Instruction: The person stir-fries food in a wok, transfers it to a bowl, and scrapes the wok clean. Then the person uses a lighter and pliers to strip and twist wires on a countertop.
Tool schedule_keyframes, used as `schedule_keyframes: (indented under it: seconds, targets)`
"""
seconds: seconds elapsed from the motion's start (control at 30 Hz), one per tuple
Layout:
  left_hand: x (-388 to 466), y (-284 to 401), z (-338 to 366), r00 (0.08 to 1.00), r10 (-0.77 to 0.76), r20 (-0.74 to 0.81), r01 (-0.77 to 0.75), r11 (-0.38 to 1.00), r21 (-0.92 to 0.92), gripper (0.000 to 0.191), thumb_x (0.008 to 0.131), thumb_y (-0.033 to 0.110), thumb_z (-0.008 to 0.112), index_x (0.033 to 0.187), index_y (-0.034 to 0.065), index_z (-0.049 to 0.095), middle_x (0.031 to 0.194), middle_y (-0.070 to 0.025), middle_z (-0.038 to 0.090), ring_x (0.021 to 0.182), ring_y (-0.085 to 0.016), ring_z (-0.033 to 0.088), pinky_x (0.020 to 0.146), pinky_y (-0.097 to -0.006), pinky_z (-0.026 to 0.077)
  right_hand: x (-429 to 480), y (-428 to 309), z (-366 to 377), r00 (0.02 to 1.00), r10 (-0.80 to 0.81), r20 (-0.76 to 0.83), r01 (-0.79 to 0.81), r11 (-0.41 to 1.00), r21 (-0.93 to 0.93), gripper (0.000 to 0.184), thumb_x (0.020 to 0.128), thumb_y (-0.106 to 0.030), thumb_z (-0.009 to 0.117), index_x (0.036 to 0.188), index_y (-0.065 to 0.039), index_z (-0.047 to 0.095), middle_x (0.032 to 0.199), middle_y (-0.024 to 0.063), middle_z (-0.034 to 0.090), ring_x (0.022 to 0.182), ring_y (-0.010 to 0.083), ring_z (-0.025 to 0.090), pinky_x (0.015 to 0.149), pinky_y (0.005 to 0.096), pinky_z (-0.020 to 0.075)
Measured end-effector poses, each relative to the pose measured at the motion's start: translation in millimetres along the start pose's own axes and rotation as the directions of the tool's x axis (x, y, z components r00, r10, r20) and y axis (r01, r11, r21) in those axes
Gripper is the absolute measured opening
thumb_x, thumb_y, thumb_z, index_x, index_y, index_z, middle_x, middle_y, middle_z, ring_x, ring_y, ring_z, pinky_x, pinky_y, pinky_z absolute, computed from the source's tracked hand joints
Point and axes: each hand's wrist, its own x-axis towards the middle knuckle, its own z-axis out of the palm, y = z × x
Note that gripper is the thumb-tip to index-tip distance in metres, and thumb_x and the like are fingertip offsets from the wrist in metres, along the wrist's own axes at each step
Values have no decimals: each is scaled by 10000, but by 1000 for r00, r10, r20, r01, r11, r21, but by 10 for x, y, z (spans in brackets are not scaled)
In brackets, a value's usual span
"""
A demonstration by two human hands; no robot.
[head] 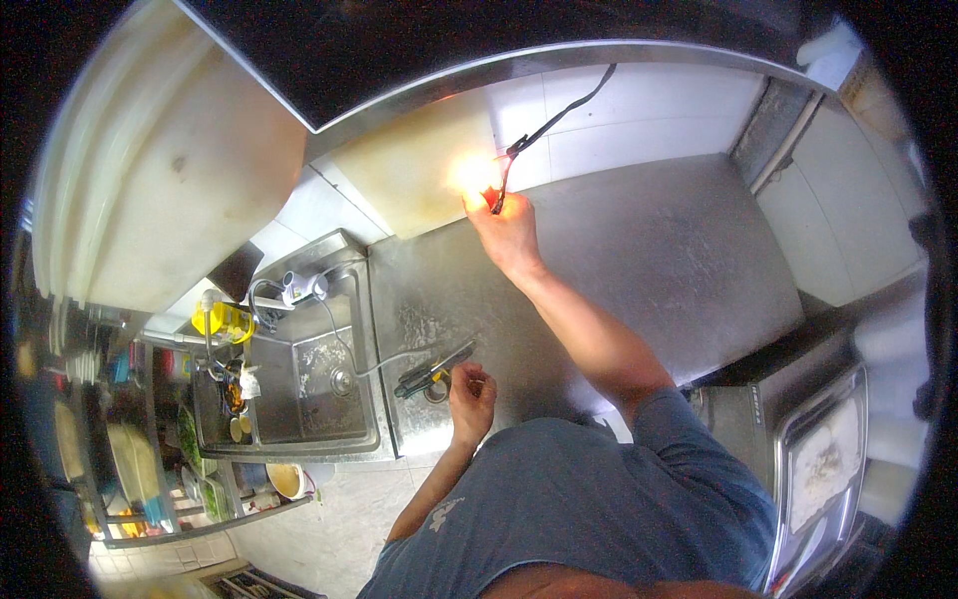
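Observation:
My right hand (513,224) is raised at the wall behind the steel counter (621,247), its fingers closed around the lower end of a black cable (565,112). A very bright glow (475,176) at the fingertips hides their detail; whether it is a flame or a lamp cannot be told. A small red part shows between the fingers. My left hand (473,400) is low over the counter's near edge, fingers curled; whether they hold anything is unclear. Dark tools with yellow parts (426,378) and a ring-shaped thing lie just left of it.
Left of the counter is a steel sink (310,374) with a white tap-like appliance (303,288), its grey cord running onto the counter. A yellow container (224,322) stands behind. Large pale boards (179,157) overhang the upper left. A metal-framed tray (823,464) is at right.

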Motion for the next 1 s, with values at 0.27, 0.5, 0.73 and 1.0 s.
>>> schedule_keyframes:
  seconds: [0.27, 0.5, 0.73, 1.0]
  targets:
    - [10, -22, 6, 999, 39, 7, -39, 999, -5, 210, 822, 18, 584, 1006, 17, 480, 784, -83, 557, 650, -154, 577, 592, -279, 476, -115, 46, -118, 1000, -2, -15, 2, 999, -40, 403, 824, -220, 635, 538, 10, 467, 472, -25, 381, 480, 62, 335, 435, 292, 278]
    - [6, 9, 30, 1000, 10, 24, -11, 999, 31, 243, 825, 23, 584, 1036, 27, 462, 804, -91, 580, 656, -156, 582, 595, -276, 478, -228, 121, -231, 998, -63, -6, 62, 994, -93, 366, 808, -200, 660, 569, 21, 492, 475, -11, 403, 489, 62, 349, 434, 290, 302]
    - [7, 54, 45, 999, -2, 34, 2, 1000, 1, 225, 825, 22, 580, 1016, 30, 461, 795, -84, 573, 654, -148, 576, 587, -273, 474, -258, 146, -242, 998, -60, 12, 61, 979, -194, 381, 774, -319, 675, 611, 14, 587, 512, 141, 558, 448, 233, 552, 475, 358, 425]
    - [-3, 78, 49, 1000, -5, 26, 6, 1000, -8, 225, 827, 22, 582, 1018, 29, 462, 799, -80, 562, 645, -144, 570, 579, -266, 471, -247, 168, -227, 993, -114, -25, 109, 984, -138, 341, 795, -185, 671, 585, 22, 501, 465, 17, 417, 493, 58, 358, 434, 295, 319]
